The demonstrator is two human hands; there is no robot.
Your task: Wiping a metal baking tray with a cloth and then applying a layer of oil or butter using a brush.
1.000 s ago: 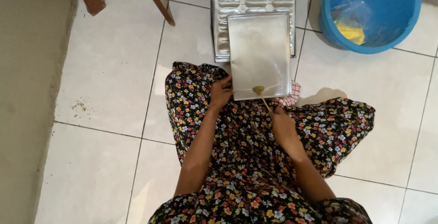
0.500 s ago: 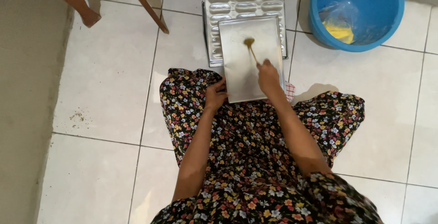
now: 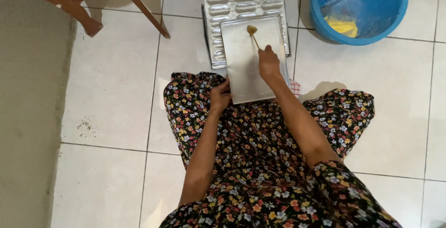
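A flat metal baking tray (image 3: 241, 72) rests on my lap and on a moulded metal tray (image 3: 232, 7) with several oval hollows. My left hand (image 3: 219, 96) grips the flat tray's near left corner. My right hand (image 3: 268, 63) holds a small brush (image 3: 253, 33) by its handle. The brush's yellowish head touches the far part of the flat tray.
A blue plastic tub (image 3: 360, 7) with a clear bag and something yellow inside stands at the far right. Brown wooden chair legs (image 3: 88, 2) stand at the far left. A red-checked cloth (image 3: 295, 88) peeks out under the tray. White floor tiles surround me.
My right hand has carried the brush from the tray's near edge up to its far part. My left hand has stayed on the tray's near left corner.
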